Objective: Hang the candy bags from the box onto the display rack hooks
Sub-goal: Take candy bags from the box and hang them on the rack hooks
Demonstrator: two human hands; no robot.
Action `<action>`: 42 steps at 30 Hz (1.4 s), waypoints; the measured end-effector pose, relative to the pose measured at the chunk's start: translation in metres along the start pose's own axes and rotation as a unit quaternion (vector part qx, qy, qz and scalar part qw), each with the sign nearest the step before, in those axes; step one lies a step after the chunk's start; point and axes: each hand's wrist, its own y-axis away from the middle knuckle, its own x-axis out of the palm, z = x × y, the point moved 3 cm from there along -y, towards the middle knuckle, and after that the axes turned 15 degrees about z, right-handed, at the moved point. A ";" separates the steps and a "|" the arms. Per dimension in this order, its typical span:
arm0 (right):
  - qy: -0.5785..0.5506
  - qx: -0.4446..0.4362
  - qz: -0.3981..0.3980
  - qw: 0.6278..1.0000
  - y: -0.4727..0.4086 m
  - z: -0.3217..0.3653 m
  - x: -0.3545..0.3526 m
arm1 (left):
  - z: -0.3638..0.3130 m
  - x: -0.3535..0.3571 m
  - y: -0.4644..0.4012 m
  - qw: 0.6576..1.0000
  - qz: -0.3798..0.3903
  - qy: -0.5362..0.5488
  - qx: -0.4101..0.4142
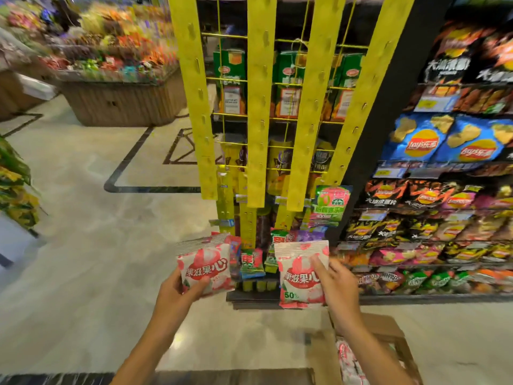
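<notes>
My left hand (pixel 183 287) grips a small stack of pink-and-white candy bags (pixel 206 262) by its lower edge. My right hand (pixel 337 284) pinches a single pink-and-white candy bag (pixel 298 276) at its right side. Both are held up in front of the foot of the yellow display rack (pixel 258 112), whose long yellow hook strips hang down. One green-and-pink candy bag (pixel 331 205) hangs low on the rightmost strip. The cardboard box (pixel 388 337) sits on the floor below my right arm, with more pink bags (pixel 348 359) inside.
Shelves of chip bags (pixel 444 145) fill the right side. A wicker-sided bin of loose sweets (pixel 119 101) stands at the back left. More small packets (pixel 251 262) hang low on the rack. Tiled floor (pixel 83 245) spreads to the left.
</notes>
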 end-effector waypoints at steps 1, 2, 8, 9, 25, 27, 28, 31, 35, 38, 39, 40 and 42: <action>-0.006 0.004 0.000 1.000 -0.002 0.000 0.004 | 0.001 -0.006 -0.005 1.000 0.000 0.001 0.002; -0.008 0.008 0.000 1.000 -0.004 0.000 0.006 | 0.002 -0.009 -0.010 1.000 0.001 0.006 0.003; 0.007 0.011 -0.005 1.000 -0.033 0.001 0.001 | -0.001 0.007 -0.045 0.999 0.032 0.009 0.008; 0.009 0.012 -0.010 1.000 -0.040 0.000 -0.003 | -0.005 0.012 -0.053 0.999 0.040 0.004 0.011; -0.044 -0.024 0.032 0.998 -0.147 0.001 -0.045 | -0.043 0.065 -0.151 0.999 0.027 -0.007 0.035; -0.047 -0.022 0.031 0.998 -0.151 0.000 -0.045 | -0.044 0.068 -0.156 0.999 0.035 -0.004 0.035; -0.045 -0.017 0.031 0.998 -0.154 -0.001 -0.044 | -0.045 0.070 -0.159 0.998 0.042 -0.004 0.036; -0.025 -0.008 0.026 0.999 -0.162 -0.003 -0.044 | -0.045 0.076 -0.170 0.996 0.084 0.002 0.036; -0.016 -0.004 0.017 1.000 -0.167 -0.005 -0.042 | -0.042 0.084 -0.181 0.992 0.118 0.022 0.026; -0.011 -0.011 0.023 1.000 -0.172 -0.003 -0.035 | -0.038 0.076 -0.188 0.992 0.114 0.040 0.021; -0.015 -0.012 0.024 1.000 -0.173 -0.003 -0.032 | -0.036 0.071 -0.190 0.992 0.117 0.043 0.019; -0.020 -0.014 0.026 0.999 -0.174 -0.003 -0.027 | -0.034 0.067 -0.192 0.992 0.119 0.047 0.018; -0.033 -0.020 0.033 0.999 -0.176 -0.002 -0.016 | -0.031 0.058 -0.193 0.991 0.118 0.061 0.023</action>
